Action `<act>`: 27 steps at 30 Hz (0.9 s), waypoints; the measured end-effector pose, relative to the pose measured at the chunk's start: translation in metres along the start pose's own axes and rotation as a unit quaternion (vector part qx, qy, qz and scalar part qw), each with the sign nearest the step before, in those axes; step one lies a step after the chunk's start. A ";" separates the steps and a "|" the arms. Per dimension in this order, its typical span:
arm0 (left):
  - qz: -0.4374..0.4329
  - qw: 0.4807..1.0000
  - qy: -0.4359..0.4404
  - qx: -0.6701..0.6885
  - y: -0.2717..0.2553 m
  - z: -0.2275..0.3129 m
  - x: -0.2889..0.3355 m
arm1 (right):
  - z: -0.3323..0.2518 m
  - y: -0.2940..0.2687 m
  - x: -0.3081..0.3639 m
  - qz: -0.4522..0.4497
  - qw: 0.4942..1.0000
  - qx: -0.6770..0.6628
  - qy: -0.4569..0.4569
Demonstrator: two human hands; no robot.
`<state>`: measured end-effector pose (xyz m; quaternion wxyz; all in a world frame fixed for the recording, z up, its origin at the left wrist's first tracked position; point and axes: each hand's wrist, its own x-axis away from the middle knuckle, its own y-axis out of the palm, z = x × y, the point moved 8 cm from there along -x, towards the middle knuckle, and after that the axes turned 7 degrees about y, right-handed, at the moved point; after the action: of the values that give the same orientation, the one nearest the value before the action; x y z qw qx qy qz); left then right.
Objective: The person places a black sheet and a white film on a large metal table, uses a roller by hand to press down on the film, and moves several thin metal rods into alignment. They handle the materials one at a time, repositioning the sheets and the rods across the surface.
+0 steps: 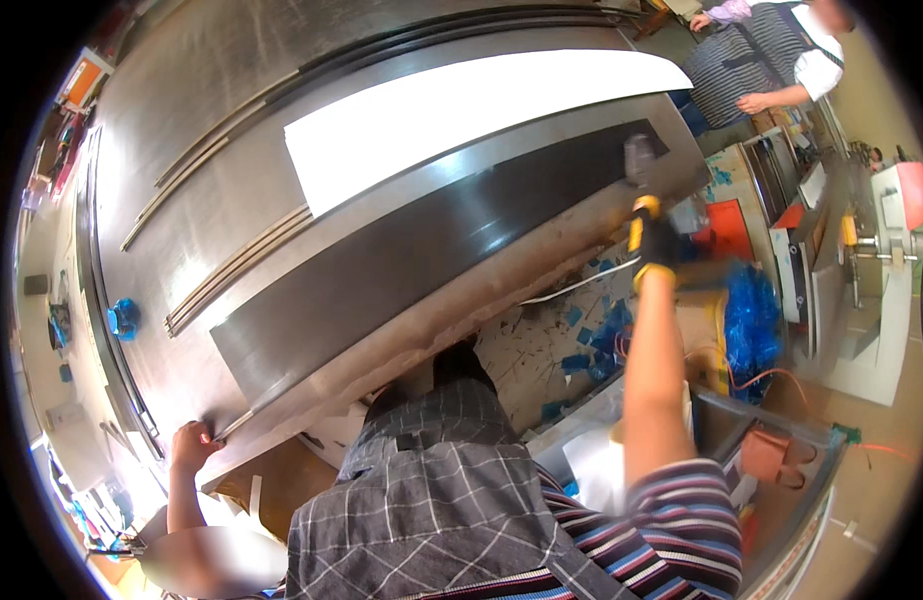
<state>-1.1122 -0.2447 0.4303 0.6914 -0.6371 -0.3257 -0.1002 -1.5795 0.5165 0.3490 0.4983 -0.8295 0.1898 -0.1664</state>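
Note:
A long dark sheet (452, 240) lies along the near edge of a metal-topped table (197, 220). At its near left corner my left hand (192, 446) has its fingers closed at the end of a thin light strip (236, 425). Over by the sheet's right end, my right hand (658, 245) is wrapped round a yellow-and-black hand tool (639, 228). The tool's grey head (639, 158) is smeared by motion and points at the sheet; its exact kind cannot be told. A white cord (582, 283) runs near this hand.
Beyond the dark sheet lie a large white panel (462, 115) and several thin metal bars (237, 270). A blue roll (124, 318) sits at the left. Another person (752, 60) stands at the far right. Blue plastic film (752, 325) and scraps lie at my right; a bin (782, 430) stands nearby.

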 end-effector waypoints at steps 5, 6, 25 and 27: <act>-0.007 0.999 0.001 -0.032 0.004 -0.007 -0.005 | 0.058 -0.003 -0.131 -0.075 0.978 -0.163 0.102; -0.006 0.999 0.005 -0.036 0.011 -0.010 0.001 | 0.033 -0.003 -0.101 -0.102 0.985 -0.127 0.063; 0.032 0.993 0.053 0.103 0.066 -0.071 -0.024 | -0.195 0.100 0.467 -0.438 0.815 -0.199 -0.324; 0.024 0.991 0.005 0.134 0.090 -0.088 -0.025 | -0.148 0.081 0.386 -0.326 0.874 -0.241 -0.268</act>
<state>-1.0530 -0.3198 0.3446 0.7743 -0.5460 -0.3170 -0.0426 -1.3242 0.1830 0.3766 0.2323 -0.9514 -0.1983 -0.0395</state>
